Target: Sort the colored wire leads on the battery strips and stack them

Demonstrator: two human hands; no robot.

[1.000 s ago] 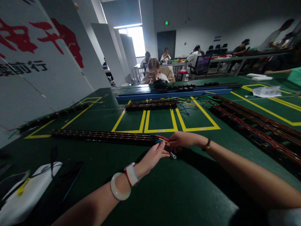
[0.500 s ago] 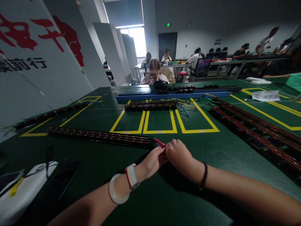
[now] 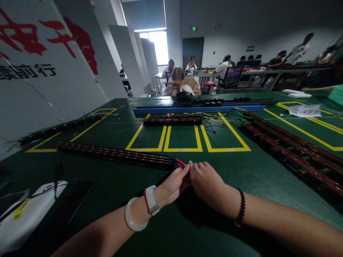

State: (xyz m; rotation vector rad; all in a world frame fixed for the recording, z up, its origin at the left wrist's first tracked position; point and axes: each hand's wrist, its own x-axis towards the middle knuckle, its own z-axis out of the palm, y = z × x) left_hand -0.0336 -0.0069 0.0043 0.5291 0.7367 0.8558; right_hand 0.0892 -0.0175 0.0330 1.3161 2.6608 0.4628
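A long dark strip assembly [image 3: 115, 156] with copper-brown rows lies on the green table, slanting toward my hands. From its right end come red and blue wires [image 3: 180, 163]. My left hand [image 3: 173, 185], with a watch band and a pale bangle at the wrist, is closed on the wires, thumb on top. Touching it from the right is my right hand [image 3: 205, 182], wearing a dark bead bracelet; its fingers are curled at the wire ends, and what they pinch is hidden.
Another strip bundle [image 3: 173, 120] with loose coloured wires lies across yellow taped boxes. Longer strips [image 3: 294, 153] run along the right side. A blue rail [image 3: 199, 108] stands at the back. A white device [image 3: 34, 205] lies front left. A person [image 3: 178, 84] sits across the table.
My right hand has shifted slightly right and down, its fingers still against the left hand. The left thumb now points up more. The whole view has shifted a little.
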